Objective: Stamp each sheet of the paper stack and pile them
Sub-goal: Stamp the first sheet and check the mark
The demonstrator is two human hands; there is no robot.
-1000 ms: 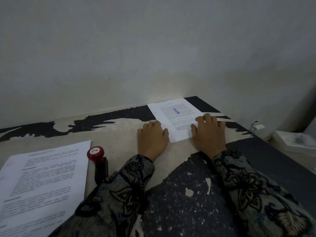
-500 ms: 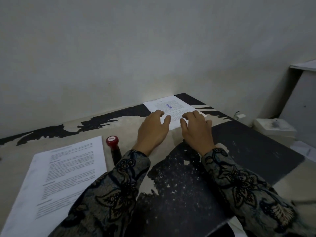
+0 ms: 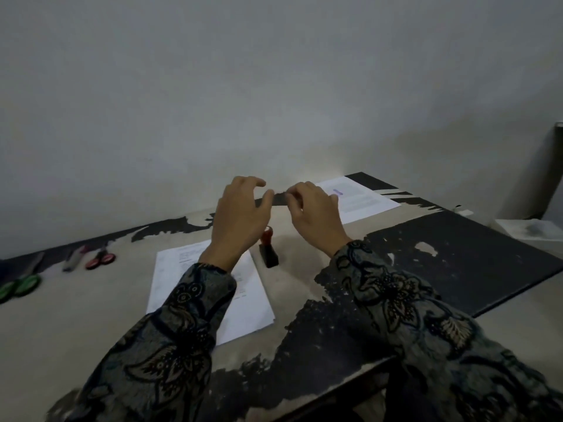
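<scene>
The unstamped paper stack point(image 3: 210, 287) lies on the table point(image 3: 76, 324) near its middle, partly under the left sleeve point(image 3: 170, 324). A single stamped sheet point(image 3: 356, 197), with a blue mark near its top, lies flat at the far right corner against the wall point(image 3: 274, 86). One stamp point(image 3: 268, 248) with a red knob stands just right of the stack, between the two wrists. Both hands are raised above the table, between stack and sheet: the left hand point(image 3: 240, 217) has loosely curved fingers and holds nothing; the right hand point(image 3: 313, 214) has its fingers curled, and whether it holds anything cannot be told. Along the far left edge lie two pairs of scissors, one red-handled point(image 3: 100, 258), one green-handled point(image 3: 19, 286), and one marker point(image 3: 73, 258).
</scene>
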